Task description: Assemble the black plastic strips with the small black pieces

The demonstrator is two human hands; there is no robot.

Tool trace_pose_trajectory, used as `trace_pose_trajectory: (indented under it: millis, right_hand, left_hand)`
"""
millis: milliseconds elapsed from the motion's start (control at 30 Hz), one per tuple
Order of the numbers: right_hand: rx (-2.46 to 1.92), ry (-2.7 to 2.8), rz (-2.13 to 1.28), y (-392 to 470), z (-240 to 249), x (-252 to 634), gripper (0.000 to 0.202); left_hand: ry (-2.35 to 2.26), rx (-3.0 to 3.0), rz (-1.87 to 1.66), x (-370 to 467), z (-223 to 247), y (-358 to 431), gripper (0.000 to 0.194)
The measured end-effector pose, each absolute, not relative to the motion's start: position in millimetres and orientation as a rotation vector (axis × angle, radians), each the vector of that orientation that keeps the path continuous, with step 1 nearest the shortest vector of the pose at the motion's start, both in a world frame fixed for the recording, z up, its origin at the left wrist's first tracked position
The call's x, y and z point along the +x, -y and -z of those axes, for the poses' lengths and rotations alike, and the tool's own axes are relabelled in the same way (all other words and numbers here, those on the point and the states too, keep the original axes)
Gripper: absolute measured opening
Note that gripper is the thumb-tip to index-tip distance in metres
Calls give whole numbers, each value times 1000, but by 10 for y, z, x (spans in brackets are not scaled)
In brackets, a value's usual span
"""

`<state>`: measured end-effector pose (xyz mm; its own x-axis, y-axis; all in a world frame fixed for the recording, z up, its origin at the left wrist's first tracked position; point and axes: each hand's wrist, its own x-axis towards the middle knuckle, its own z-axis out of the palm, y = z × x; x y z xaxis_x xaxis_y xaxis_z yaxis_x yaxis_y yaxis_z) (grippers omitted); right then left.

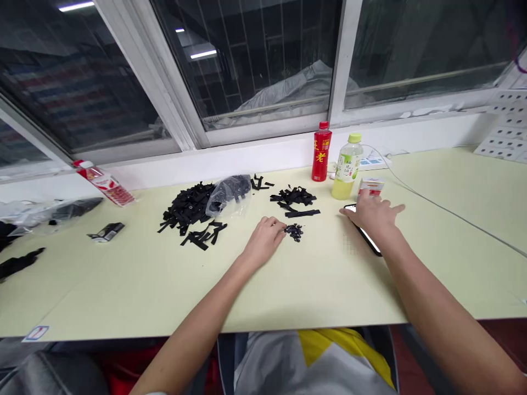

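On the left, a heap of black strips sits by a clear plastic bag. Next, the left hand curls its fingers beside small black rings on the table; I can't tell if it pinches one. Using just fingertips should stop them scattering. Farther right, the right hand spreads loose fingers over a phone.
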<state>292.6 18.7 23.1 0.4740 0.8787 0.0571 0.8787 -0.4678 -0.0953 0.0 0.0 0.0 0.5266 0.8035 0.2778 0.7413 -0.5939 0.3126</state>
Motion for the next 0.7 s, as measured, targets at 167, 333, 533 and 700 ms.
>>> trace_pose_trajectory:
  millis: [167,333,533,700]
  right_hand:
    - [-2001,1948,203,-146,-203,2667,33]
    - [-1552,2308,-13,-153,63,2423,33]
    - [-1447,2261,-49,-183,190,2379,26]
    - [-1472,2166,20,-281,203,2412,27]
  left_hand:
    - [-1330,2575,-630,22,25,-41,18]
    - [-1302,2610,-623,21,27,-42,17]
    - [-1287,2608,-621,7,-1,-7,17]
    - [-1300,2548,-665,7,-19,9,16]
